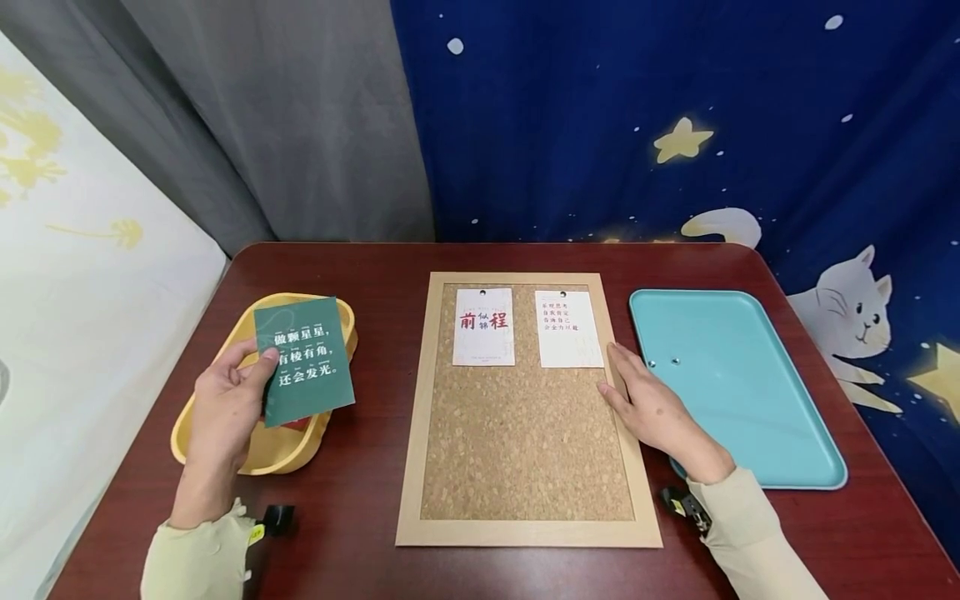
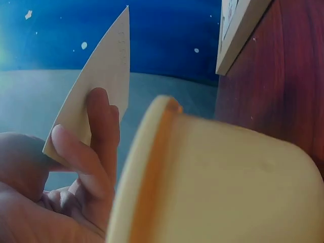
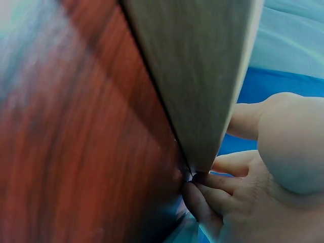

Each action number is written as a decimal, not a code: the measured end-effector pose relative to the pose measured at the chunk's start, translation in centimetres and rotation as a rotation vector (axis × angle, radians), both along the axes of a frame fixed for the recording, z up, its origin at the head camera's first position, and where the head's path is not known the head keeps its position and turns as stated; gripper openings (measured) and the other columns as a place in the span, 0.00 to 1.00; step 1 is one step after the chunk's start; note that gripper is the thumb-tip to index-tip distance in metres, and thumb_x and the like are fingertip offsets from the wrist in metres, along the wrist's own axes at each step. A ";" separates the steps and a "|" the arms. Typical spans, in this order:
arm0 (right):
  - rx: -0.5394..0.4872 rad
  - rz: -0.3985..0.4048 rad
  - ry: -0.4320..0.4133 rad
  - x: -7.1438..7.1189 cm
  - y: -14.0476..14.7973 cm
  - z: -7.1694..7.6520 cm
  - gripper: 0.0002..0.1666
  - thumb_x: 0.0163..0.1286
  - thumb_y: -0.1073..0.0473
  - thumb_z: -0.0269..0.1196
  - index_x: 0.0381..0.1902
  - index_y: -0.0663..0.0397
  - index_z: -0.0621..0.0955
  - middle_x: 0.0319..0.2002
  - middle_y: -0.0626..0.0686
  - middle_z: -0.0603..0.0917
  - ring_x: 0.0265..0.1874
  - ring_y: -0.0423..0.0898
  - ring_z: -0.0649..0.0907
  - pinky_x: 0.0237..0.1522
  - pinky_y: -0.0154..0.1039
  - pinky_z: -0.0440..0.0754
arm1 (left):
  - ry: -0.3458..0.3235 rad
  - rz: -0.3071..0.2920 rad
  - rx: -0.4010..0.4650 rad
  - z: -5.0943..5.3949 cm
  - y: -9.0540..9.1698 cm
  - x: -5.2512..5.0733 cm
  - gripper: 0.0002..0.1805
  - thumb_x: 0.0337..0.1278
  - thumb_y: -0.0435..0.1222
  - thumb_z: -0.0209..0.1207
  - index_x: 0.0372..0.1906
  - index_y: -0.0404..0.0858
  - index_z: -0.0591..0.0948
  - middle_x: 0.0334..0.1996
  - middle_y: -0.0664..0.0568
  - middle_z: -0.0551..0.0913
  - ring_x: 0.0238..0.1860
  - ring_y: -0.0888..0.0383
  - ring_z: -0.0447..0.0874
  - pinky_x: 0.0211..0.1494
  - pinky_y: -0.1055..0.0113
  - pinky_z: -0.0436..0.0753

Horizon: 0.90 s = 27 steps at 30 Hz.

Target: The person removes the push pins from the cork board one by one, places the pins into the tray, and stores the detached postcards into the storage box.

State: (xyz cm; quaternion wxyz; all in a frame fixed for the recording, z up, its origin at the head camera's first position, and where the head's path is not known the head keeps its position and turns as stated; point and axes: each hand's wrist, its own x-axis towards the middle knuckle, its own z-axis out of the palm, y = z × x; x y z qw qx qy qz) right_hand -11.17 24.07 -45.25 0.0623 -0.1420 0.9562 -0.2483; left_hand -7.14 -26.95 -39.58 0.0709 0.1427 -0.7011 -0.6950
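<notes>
My left hand pinches a dark green card with white writing, thumb on its front, above the yellow basket. In the left wrist view the fingers of the left hand lie against the pale back of the card. My right hand rests on the right edge of the wood-framed cork board, and the right wrist view shows its fingertips against the frame's side. Two white cards, one with large red characters and one with small red text, are fixed by pins near the board's top.
Right of the board lies a turquoise tray with two small metallic pins near its left side. Something red shows in the basket beneath the green card. Curtains hang behind the dark red table.
</notes>
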 end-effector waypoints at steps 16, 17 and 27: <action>0.002 -0.003 0.001 0.0 -0.1 -0.1 0.40 0.84 0.53 0.53 0.82 0.67 0.54 0.81 0.69 0.56 0.77 0.70 0.64 0.72 0.68 0.69 | -0.189 0.135 -0.250 -0.7 -2.5 -0.5 0.33 0.75 0.50 0.57 0.75 0.36 0.70 0.21 0.71 0.87 0.20 0.67 0.89 0.23 0.72 0.84; 0.001 -0.003 0.001 0.0 -0.1 -0.1 0.40 0.84 0.53 0.53 0.82 0.67 0.54 0.81 0.69 0.56 0.77 0.71 0.64 0.72 0.68 0.69 | -0.202 0.136 -0.279 -0.9 -2.6 -0.6 0.33 0.76 0.50 0.56 0.76 0.36 0.70 0.21 0.73 0.87 0.20 0.67 0.89 0.23 0.72 0.84; 0.003 -0.006 0.008 0.1 0.1 -0.2 0.40 0.84 0.53 0.54 0.82 0.67 0.54 0.81 0.69 0.56 0.77 0.71 0.64 0.72 0.68 0.69 | -0.272 0.123 -0.444 -1.9 -3.5 -1.1 0.35 0.77 0.54 0.52 0.78 0.38 0.68 0.19 0.79 0.82 0.21 0.71 0.87 0.25 0.72 0.84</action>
